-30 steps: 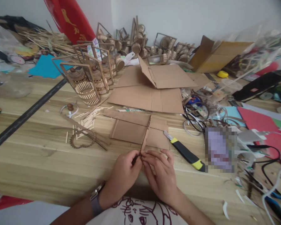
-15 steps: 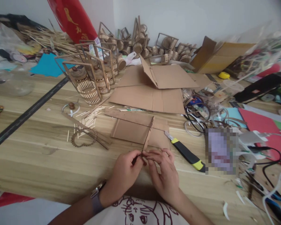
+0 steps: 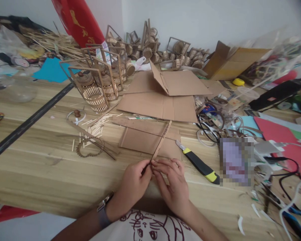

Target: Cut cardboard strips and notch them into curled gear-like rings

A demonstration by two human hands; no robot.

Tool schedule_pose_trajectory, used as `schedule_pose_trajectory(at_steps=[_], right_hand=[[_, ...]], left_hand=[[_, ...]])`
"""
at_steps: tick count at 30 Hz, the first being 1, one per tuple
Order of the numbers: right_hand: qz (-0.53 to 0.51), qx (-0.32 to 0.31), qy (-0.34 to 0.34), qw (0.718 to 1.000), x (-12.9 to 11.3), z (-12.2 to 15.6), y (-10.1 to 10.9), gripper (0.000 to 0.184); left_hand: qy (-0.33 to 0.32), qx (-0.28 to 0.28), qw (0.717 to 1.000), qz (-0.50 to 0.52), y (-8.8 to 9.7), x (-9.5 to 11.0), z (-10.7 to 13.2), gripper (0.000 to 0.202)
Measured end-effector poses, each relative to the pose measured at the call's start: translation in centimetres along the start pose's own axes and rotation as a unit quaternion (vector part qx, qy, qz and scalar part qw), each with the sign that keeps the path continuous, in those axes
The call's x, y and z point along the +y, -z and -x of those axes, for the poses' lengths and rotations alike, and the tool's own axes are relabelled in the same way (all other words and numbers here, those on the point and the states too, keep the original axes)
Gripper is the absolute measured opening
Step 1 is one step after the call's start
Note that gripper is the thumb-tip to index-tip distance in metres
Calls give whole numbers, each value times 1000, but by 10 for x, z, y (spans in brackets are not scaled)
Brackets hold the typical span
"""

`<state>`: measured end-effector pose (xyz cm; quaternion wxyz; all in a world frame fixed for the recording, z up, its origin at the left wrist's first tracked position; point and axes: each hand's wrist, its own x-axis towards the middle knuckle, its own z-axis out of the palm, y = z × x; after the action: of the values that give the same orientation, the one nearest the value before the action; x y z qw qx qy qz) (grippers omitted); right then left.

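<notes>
Between the fingertips of both hands is a narrow brown cardboard strip [image 3: 161,140], with dark notches near its far end. My left hand [image 3: 136,177] pinches its near end, and a watch sits on that wrist. My right hand [image 3: 173,182] presses thumb and fingertips against the same end; the held part is hidden. The strip slants up over flat cardboard pieces [image 3: 137,140]. Just right of them lies a utility knife [image 3: 200,165], blade toward the cardboard. To the left are a notched cardboard loop [image 3: 90,147] and a scatter of short pale sticks [image 3: 99,125].
Small slatted baskets with tall handles [image 3: 96,100] stand at back left, and more are heaped by the wall. Larger cardboard sheets [image 3: 158,103] lie mid-table. Cables, papers and pliers [image 3: 291,214] crowd the right side. A long black strip [image 3: 32,120] crosses the left.
The far end of the cardboard strip has swung slightly to the right and away from me, showing more of its notched face. Both hands keep their pinch in nearly the same place.
</notes>
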<state>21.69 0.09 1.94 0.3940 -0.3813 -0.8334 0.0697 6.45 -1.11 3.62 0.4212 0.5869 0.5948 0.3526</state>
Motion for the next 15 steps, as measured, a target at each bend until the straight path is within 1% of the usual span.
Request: schedule_pose_trajectory(at_steps=[6,12,15], right_hand=[[-18,2,-7,1000,-3,-2,3,15],[-52,27,-61,996,-3,-5,5,11],[-51,28,-61,996,-1,-5,4,11]], left_hand=[[13,14,1000,12,1,0,1,25],[17,-3,999,43,1,1,1,22],[6,-18,999,42,0,2,1,23]])
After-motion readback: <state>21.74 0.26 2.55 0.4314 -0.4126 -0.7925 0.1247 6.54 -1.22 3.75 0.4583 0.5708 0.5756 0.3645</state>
